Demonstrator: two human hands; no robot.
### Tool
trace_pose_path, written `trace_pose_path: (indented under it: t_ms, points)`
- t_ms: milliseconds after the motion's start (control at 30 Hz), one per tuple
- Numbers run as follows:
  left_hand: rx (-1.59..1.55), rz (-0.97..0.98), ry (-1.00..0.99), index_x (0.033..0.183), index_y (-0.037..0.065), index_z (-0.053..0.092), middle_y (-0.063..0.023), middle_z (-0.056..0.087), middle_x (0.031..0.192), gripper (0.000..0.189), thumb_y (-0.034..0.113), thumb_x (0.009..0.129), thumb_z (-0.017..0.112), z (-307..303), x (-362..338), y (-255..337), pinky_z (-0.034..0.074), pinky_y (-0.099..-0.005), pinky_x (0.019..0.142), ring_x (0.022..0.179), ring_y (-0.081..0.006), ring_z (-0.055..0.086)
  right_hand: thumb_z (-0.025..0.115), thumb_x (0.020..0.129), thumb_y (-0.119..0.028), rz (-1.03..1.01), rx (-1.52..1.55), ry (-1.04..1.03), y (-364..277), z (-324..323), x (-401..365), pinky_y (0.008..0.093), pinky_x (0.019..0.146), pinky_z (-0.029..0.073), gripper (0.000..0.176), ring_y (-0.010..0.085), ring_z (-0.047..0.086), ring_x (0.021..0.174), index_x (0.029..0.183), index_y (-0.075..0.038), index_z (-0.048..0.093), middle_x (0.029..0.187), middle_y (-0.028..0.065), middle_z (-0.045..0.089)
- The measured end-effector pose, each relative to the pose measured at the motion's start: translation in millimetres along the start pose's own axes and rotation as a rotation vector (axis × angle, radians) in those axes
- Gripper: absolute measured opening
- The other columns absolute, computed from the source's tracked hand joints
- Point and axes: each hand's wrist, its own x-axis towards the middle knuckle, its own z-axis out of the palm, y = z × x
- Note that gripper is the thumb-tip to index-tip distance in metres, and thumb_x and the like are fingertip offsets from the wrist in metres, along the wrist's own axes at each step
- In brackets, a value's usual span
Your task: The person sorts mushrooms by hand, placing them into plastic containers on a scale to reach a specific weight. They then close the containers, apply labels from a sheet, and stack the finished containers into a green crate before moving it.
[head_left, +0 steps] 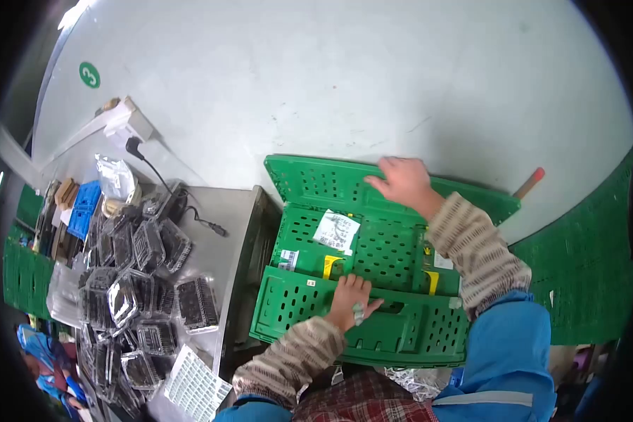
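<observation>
A green perforated plastic crate [383,253] lies before me with its long side panels tilted outward. My right hand [406,184] rests on the top edge of the far panel, thumb apart from the other fingers. On the near panel lies my left hand [350,301], fingers spread over its upper edge beside the handle slot. Inside the crate are a white paper with writing [336,231], a barcode label [288,259] and yellow clips [332,266].
Left of the crate, a metal table [228,211] carries a pile of clear lidded containers [126,302], a printed sheet [193,387] and a black cable [207,224]. A red-tipped stick [534,177] leans by the wall. People in blue [49,366] are at the lower left.
</observation>
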Motion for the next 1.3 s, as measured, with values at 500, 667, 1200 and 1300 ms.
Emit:
trace_pose_path:
  t_ms: [500, 667, 1200, 1300]
  points:
    - [-0.182, 0.839, -0.139, 0.088, 0.004, 0.06, -0.0127, 0.058, 0.087, 0.029, 0.031, 0.08, 0.057, -30.1, -46.8, -53.0, 0.044, -0.0415, 0.08, 0.087, -0.0286, 0.058, 0.061, 0.079, -0.027, -0.305, 0.352, -0.529, -96.5, -17.8, -263.9, 0.0406, 0.092, 0.039, 0.028, 0.0292, 0.051, 0.107, 0.093, -0.003, 0.058, 0.109, 0.0145, 0.056]
    - [0.17, 0.9, -0.503, 0.081, 0.008, 0.062, -0.0056, 0.059, 0.09, 0.017, 0.021, 0.071, 0.059, -19.5, -37.7, -40.9, 0.039, -0.0359, 0.085, 0.091, -0.0226, 0.054, 0.063, 0.077, -0.031, -0.268, 0.32, -0.817, -101.2, -18.9, -228.7, 0.04, 0.077, 0.046, 0.027, 0.0294, 0.057, 0.094, 0.088, -0.006, 0.059, 0.097, 0.0132, 0.061]
    - [0.06, 0.723, -0.432, 0.07, 0.011, 0.064, -0.0026, 0.06, 0.08, 0.015, 0.023, 0.061, 0.065, -10.8, -34.4, -53.3, 0.04, -0.032, 0.086, 0.09, -0.0215, 0.053, 0.064, 0.079, -0.025, -0.023, 0.311, -0.319, -112.0, 124.9, -34.7, 0.0463, 0.095, 0.037, 0.033, 0.0304, 0.046, 0.109, 0.109, -0.011, 0.059, 0.109, 0.0105, 0.053]
    - [0.042, 0.684, -0.469, 0.07, 0.011, 0.064, -0.0019, 0.061, 0.081, 0.017, 0.023, 0.059, 0.066, -18.9, -33.8, -47.9, 0.039, -0.0316, 0.087, 0.091, -0.0212, 0.053, 0.067, 0.076, -0.026, -0.031, 0.292, -0.345, -119.3, 142.1, -33.5, 0.0441, 0.09, 0.039, 0.03, 0.0286, 0.047, 0.105, 0.099, -0.008, 0.062, 0.104, 0.0093, 0.053]
